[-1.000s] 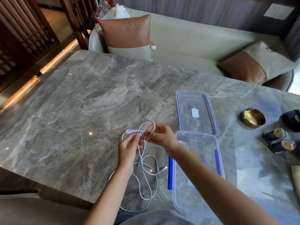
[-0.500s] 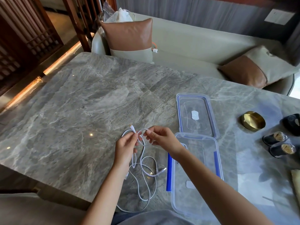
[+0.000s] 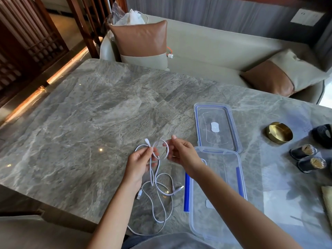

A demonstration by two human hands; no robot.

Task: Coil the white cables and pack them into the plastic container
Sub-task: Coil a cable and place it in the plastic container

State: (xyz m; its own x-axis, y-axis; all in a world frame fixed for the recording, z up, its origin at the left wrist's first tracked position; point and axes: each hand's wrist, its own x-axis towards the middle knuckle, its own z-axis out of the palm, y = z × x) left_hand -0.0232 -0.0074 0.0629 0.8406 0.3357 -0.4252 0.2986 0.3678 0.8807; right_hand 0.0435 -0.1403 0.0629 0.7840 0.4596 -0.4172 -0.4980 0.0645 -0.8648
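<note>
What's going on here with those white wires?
A person at a marble table is coiling a white cable. The left hand pinches it near one plug, and the right hand holds a small loop beside it. The rest trails loose on the table towards the near edge. The clear plastic container sits open to the right, with its lid lying just beyond it.

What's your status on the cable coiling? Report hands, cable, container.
Left hand pinches white cable near its connector; right hand holds a small loop. Remaining length loose on table. Container open, lid beyond it; nothing blocks it.
</note>
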